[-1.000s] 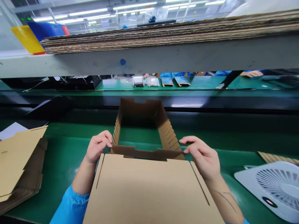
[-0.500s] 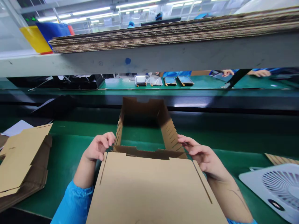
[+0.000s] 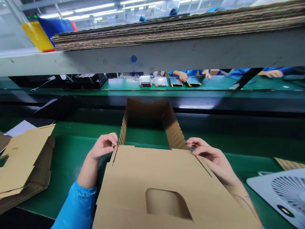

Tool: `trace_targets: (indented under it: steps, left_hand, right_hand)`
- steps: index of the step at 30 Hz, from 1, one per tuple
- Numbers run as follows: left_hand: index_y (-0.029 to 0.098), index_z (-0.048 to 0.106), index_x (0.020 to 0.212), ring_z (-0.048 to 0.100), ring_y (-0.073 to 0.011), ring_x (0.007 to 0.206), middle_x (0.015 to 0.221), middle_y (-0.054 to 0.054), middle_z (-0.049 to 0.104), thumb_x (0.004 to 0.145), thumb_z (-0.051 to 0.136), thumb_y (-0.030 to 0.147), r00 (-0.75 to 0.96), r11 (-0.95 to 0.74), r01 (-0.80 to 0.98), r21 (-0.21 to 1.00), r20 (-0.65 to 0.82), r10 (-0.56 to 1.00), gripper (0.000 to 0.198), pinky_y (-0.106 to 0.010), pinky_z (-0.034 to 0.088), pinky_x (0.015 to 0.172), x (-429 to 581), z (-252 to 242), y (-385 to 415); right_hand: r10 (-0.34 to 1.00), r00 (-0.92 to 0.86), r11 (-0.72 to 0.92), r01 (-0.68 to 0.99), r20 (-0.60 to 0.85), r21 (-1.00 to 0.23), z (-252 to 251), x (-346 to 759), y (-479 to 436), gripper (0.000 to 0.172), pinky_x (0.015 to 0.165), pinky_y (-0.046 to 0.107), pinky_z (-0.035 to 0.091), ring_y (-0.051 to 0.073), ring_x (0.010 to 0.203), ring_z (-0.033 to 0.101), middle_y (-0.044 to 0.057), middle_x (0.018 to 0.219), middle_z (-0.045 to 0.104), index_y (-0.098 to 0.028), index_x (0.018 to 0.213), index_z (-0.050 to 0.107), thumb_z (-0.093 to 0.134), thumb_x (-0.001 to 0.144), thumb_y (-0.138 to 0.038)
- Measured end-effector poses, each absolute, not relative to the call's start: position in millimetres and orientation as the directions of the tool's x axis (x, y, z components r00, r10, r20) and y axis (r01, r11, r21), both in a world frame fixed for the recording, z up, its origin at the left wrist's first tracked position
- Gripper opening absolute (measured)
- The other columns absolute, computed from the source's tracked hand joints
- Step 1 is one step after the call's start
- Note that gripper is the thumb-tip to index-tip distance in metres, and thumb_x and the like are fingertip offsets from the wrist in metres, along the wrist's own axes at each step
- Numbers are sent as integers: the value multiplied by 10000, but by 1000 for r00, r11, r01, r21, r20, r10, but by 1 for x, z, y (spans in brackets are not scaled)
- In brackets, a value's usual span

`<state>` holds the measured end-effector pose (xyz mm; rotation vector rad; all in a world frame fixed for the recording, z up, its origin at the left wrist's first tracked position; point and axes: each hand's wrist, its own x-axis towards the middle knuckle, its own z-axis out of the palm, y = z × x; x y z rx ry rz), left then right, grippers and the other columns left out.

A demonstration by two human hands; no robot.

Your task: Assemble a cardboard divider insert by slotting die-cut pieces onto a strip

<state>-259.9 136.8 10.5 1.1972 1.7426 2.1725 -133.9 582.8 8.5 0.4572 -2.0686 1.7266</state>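
A brown cardboard box (image 3: 175, 132) with slotted side walls stands open on the green work surface. Its wide near panel (image 3: 133, 178) slopes towards me and has a rounded cut-out, with a narrow slot along each side edge. At the panel's far left corner my left hand (image 3: 105, 147) pinches the cardboard between thumb and fingers. My right hand (image 3: 212, 157) grips the far right corner, fingertips against the box's right wall and thumb on the panel edge. The panel's far edge hides the box's near wall.
Folded cardboard pieces (image 3: 26, 159) lie at the left. A white fan (image 3: 278, 190) is at the right. Stacked cardboard sheets (image 3: 178, 30) rest on the shelf (image 3: 166, 57) above. Behind it, a co-worker's hand (image 3: 183, 76) touches flat screen-like units (image 3: 175, 82).
The near panel has swung forward over the box's near wall, bringing its cut-out into view. Both my hands have stayed at its corners. A co-worker's hands have appeared by the flat units.
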Motion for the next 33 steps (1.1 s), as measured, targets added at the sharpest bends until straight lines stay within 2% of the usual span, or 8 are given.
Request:
trace_targets:
  steps: [3,6,10,14,17,21,27,33]
  left_hand:
    - [205,798,825,549,-159,739,855,-46,582,864,912,378,-640,-343,399,851,526,561,210,-286,427,683,-263,10,135]
    - [203,811,891,548,-148,752,901,-51,596,877,905,391,-624,-358,388,850,528,576,210,-272,431,694,-264,10,134]
    - [213,821,935,541,-124,741,946,-40,602,846,942,371,-640,-367,335,868,496,587,218,-252,429,684,-257,12,136]
    - [234,800,871,537,-97,708,927,0,577,860,933,268,-757,-377,276,884,442,481,138,-242,431,673,-248,14,142]
    - [207,786,815,555,-113,701,885,-9,600,833,959,302,-786,-353,299,886,439,435,198,-248,440,653,-252,13,145]
    - [174,776,752,591,-153,709,793,-39,636,791,983,403,-792,-335,373,865,485,371,311,-261,472,656,-264,6,145]
    - [174,797,812,709,-214,773,829,-88,772,764,989,481,-826,-322,349,880,451,337,365,-312,577,756,-268,-7,144]
    - [204,871,982,697,-197,717,874,-96,806,736,1009,473,-860,-304,321,897,411,303,390,-270,540,651,-263,-5,146]
  right_hand:
    - [-15,-870,158,-489,493,-858,8,-134,582,146,931,304,637,207,1074,736,94,1230,729,-325,880,865,875,921,-465]
    - [9,-855,149,-511,518,-847,3,-137,584,111,918,290,631,196,1075,724,87,1217,720,-348,895,885,897,903,-459]
    - [41,-871,153,-478,489,-865,-1,-138,586,125,746,272,623,184,930,701,85,1085,673,-347,882,900,954,834,-448]
    - [98,-895,169,-416,435,-894,3,-136,584,213,590,271,569,181,765,670,73,918,635,-335,886,908,974,786,-511]
    - [135,-863,230,-451,487,-862,6,-135,580,312,596,281,568,201,775,684,86,893,674,-316,917,907,953,785,-595]
    - [184,-792,314,-514,582,-799,4,-139,578,316,605,304,591,213,731,713,86,826,743,-279,808,872,933,815,-588]
    - [251,-792,387,-445,557,-808,-4,-140,579,353,795,412,684,281,818,796,96,850,813,-249,772,851,942,795,-589]
    - [289,-782,328,-460,552,-825,-5,-140,574,319,761,418,687,281,777,787,92,855,819,-253,796,868,959,779,-558]
